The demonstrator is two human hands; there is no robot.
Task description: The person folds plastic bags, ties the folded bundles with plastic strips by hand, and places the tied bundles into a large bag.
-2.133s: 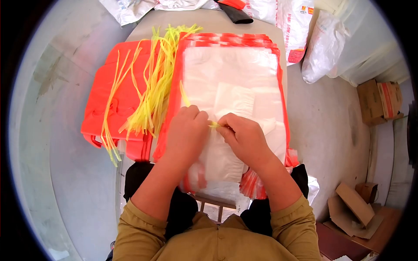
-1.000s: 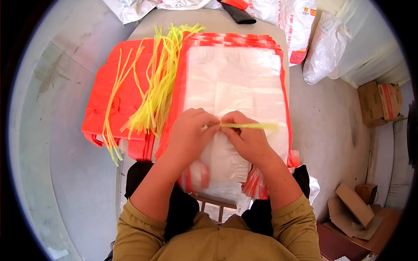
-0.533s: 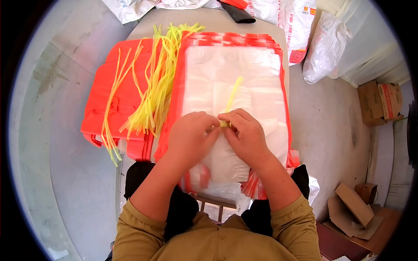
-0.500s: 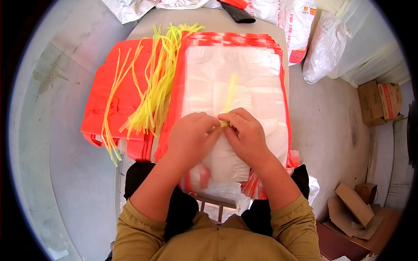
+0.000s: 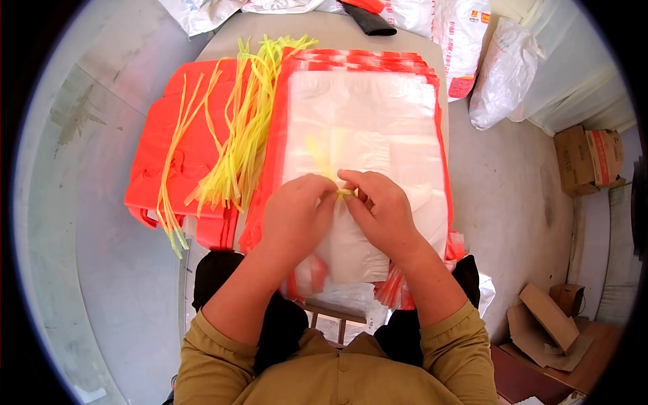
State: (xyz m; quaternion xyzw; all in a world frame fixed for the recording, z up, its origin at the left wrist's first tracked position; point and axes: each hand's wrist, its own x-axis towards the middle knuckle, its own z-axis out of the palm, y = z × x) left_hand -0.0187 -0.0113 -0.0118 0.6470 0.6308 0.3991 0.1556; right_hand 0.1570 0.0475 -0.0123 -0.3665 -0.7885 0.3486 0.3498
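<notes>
Ribbon of thin yellow plastic [image 5: 346, 192] was pinched by left hand [image 5: 300, 206] and right hand [image 5: 379, 206] above translucent red-edged plastic bags [image 5: 412, 108]; seemingly mid-knot, it probably needed tightening next.

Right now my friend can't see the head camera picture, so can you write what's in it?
A person's left hand and right hand hold a thin yellow strip between them, over a stack of clear bags with red edges. To the left, a bunch of more strips lies partly across a red pile.
</notes>
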